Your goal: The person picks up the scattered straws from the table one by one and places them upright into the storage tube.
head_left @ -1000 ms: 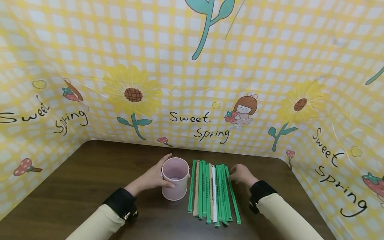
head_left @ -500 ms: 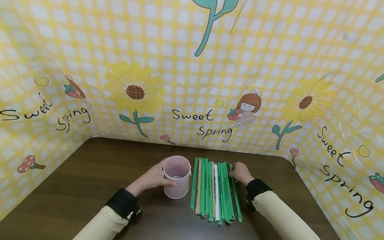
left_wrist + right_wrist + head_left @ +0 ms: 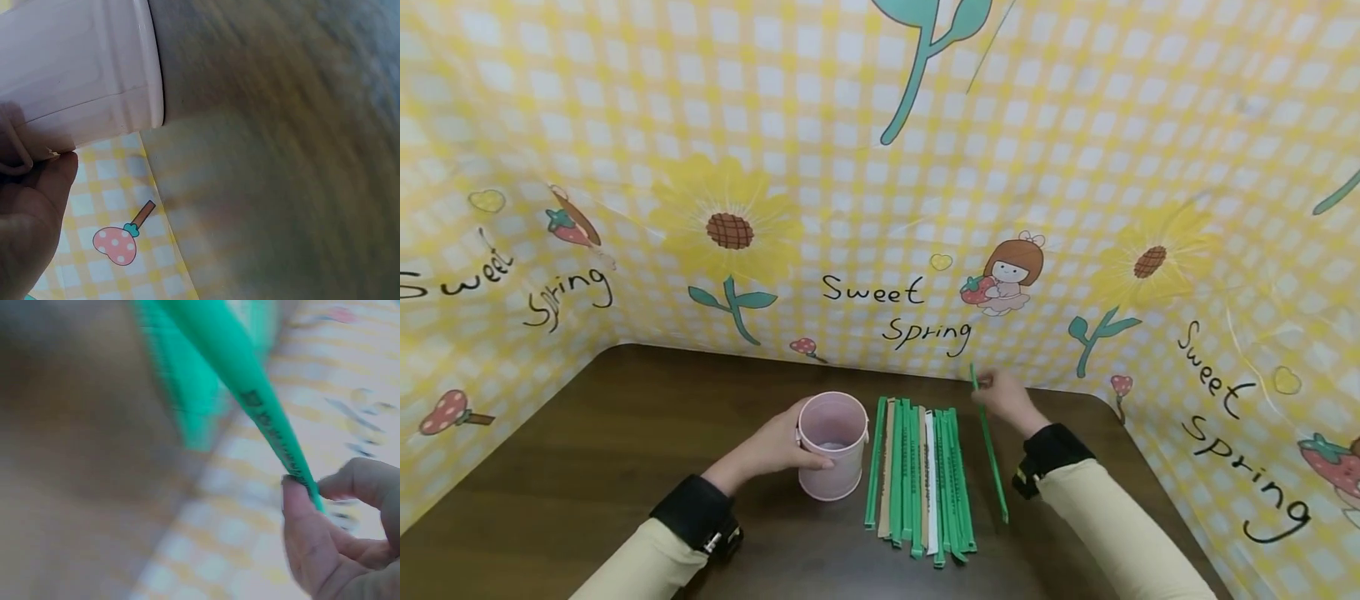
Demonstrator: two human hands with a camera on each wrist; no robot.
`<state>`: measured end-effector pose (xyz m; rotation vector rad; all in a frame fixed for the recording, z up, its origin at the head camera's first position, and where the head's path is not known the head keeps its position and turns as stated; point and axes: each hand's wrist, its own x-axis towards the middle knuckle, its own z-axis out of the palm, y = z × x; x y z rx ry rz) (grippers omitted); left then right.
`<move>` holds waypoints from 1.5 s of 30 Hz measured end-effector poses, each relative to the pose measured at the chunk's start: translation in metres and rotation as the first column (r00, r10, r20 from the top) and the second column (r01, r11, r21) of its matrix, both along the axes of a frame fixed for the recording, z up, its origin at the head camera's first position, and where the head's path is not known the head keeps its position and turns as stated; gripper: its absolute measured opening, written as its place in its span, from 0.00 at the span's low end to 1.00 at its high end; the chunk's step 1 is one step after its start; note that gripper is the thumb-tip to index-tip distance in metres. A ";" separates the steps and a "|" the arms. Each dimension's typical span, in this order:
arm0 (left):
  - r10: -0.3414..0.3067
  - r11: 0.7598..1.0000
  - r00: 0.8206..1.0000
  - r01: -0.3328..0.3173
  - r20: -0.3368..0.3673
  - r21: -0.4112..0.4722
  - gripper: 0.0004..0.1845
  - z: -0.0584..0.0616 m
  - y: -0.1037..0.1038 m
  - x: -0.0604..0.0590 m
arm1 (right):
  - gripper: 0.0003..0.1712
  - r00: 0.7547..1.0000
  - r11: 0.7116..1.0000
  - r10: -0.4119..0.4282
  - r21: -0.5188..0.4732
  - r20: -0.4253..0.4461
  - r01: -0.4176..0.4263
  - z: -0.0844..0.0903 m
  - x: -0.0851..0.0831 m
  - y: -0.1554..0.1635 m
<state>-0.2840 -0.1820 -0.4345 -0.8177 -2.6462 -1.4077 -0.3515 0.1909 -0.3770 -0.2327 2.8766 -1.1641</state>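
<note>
In the head view, the green wrapped straw [image 3: 990, 446] is off to the right of the others, slanting away from me; I cannot tell whether its near end touches the desk [image 3: 625, 433]. My right hand [image 3: 1006, 398] has it by the far end, the fingers pinching it with a short tip poking past them. I judge it very light, fairly stiff lengthwise but easy to crease, its printed sleeve smooth enough to slip or twist. With so much length hanging free it could swing, so a soft pinch nearer the middle should steady it. Left of it lies the row of wrapped straws [image 3: 916, 492], mostly green, with brown ones and a white one among them. Beyond that row, my left hand [image 3: 778, 444] curls round the pink bucket [image 3: 842, 482], upright with its mouth facing up; that feels like a light, smooth thing, best cupped below the rim. Yellow checked cloth [image 3: 850, 208] rises behind the desk.
</note>
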 end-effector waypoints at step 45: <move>0.024 1.000 0.999 -0.023 0.036 -0.019 0.51 0.004 0.001 0.003 | 0.21 0.882 0.844 0.150 -0.406 -0.447 -0.350 0.022 0.044 -0.130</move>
